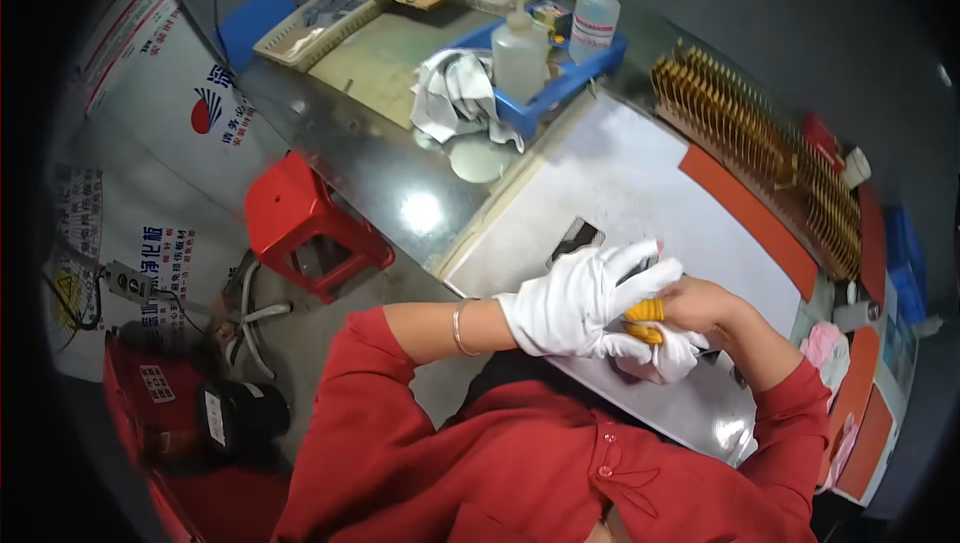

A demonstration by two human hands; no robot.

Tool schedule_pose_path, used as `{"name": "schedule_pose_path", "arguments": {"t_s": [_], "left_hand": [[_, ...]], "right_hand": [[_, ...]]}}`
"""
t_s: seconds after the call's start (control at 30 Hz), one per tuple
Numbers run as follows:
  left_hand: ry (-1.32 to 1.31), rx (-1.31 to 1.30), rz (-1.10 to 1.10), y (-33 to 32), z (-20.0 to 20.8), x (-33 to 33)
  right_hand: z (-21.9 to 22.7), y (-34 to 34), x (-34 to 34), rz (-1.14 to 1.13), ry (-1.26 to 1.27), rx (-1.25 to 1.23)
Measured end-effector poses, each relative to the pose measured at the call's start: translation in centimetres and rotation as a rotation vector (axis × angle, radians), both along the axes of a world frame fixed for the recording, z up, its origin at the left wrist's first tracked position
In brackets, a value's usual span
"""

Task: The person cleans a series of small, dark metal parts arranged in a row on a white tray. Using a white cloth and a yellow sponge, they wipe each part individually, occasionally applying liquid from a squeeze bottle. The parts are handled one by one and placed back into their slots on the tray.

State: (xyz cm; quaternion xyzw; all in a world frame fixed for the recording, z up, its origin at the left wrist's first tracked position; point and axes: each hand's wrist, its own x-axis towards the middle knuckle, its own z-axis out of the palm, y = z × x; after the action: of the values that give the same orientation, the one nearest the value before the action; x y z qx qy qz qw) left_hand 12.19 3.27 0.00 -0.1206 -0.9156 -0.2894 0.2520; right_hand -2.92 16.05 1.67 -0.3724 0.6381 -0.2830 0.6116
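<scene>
In front of my chest, my two hands meet over the white board (520, 253). A white glove covers my left hand (575, 298), its fingers curved in toward the right hand; whatever lies between them is mostly hidden. My right hand (698, 305) has a bare back and yellow finger covers (645, 321) on some fingers. It closes on a bunched white cloth (665, 361) pressed against the left glove. A small dark edge shows beside the cloth, too covered to name. Just beyond the left glove, a flat black piece (575, 239) lies on the board.
A blue tray (590, 78) holds squeeze bottles (520, 53), with a grey cloth (455, 93) at its side. Rows of gold-coloured upright pieces (760, 143) stand at the far right. A red stool (300, 218) is on the floor left of the table.
</scene>
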Motion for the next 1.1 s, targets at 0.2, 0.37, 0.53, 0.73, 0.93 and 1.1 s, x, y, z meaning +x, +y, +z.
{"name": "schedule_pose_path", "arguments": {"t_s": [0.2,0.37,0.53,0.73,0.93,1.1], "left_hand": [[0.228,0.38,0.342,-4.0,-2.8,-2.2],[0.096,1.308,0.323,-6.7,-2.6,-3.7],[-0.141,1.415,0.366,-8.1,0.4,-1.5],[-0.075,1.073,0.326,-13.6,-0.1,-1.7],[0.393,0.669,0.678,-20.4,-2.0,-6.9],[0.28,0.594,0.667,-22.3,-2.9,-10.0]], "right_hand": [[1.2,-8.1,-0.2,0.074,0.355,-0.209],[0.3,-12.5,3.4,0.029,1.45,-0.923],[-0.3,-14.2,2.3,0.096,1.014,-1.121],[0.2,-16.7,-0.6,-0.252,-0.079,-0.838],[2.0,-22.5,-10.0,-0.733,-0.542,-0.975],[1.6,-25.9,-11.2,-0.702,-0.612,-0.941]]}}
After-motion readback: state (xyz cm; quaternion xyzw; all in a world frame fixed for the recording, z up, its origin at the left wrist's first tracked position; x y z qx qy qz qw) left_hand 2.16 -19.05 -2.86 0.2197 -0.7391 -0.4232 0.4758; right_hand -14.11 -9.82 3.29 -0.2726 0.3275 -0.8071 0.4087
